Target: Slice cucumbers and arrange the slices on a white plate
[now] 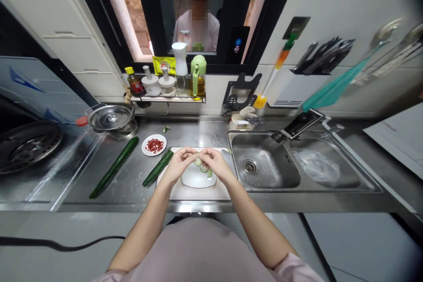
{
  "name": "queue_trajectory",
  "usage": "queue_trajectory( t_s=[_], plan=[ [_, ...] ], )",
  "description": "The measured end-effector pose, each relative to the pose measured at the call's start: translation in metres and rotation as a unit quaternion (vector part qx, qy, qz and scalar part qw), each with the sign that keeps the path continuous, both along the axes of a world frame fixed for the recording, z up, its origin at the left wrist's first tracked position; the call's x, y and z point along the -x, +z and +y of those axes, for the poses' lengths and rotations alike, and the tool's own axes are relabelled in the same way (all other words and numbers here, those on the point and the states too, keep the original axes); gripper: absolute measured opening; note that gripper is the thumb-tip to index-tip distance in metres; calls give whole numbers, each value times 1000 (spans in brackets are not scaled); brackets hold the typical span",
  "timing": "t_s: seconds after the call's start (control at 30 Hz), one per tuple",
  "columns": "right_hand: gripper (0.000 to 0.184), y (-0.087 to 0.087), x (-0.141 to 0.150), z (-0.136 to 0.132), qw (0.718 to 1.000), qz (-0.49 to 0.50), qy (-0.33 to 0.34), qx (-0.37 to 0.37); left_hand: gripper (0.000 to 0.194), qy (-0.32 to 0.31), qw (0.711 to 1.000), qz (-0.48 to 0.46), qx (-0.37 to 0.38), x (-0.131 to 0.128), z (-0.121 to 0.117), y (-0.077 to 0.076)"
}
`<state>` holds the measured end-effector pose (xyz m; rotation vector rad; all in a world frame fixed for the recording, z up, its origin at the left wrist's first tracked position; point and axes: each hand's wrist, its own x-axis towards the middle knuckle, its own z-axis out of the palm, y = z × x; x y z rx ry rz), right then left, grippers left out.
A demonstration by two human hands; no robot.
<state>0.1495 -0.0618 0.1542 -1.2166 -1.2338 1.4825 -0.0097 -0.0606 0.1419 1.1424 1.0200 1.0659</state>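
Observation:
My left hand (180,164) and my right hand (215,165) meet above a white plate (194,181). The fingertips of both pinch a thin, pale green cucumber slice (197,160) between them. More cucumber slices (209,174) lie on the plate just under my fingers. Beneath the plate is a white cutting board (198,194). What looks like a knife blade (227,157) rests at the board's right side, partly hidden by my right hand. To the left of my left hand, a cut cucumber (158,168) leans toward the board's edge.
A whole cucumber (114,168) and a small dish of chopped red chilli (154,145) are on the steel counter at left. A lidded pot (114,120) stands behind. On the right are the sink (264,163) and tap (297,125). Bottles and jars line a shelf (172,99).

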Motion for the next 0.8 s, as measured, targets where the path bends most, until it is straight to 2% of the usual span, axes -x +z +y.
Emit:
queue_trajectory(
  t_s=[0.23, 0.5, 0.8],
  plan=[
    [17, 0, 2, 1, 1000, -8, 8, -21, 29, 14, 998, 56, -26, 0, 0, 2],
    [15, 1, 2, 3, 999, -4, 22, 27, 24, -17, 988, 128, -84, 3, -3, 4],
    [14, 1, 4, 4, 994, 55, 4, 97, 17, 12, 967, 206, -148, 0, -8, 18]
  ],
)
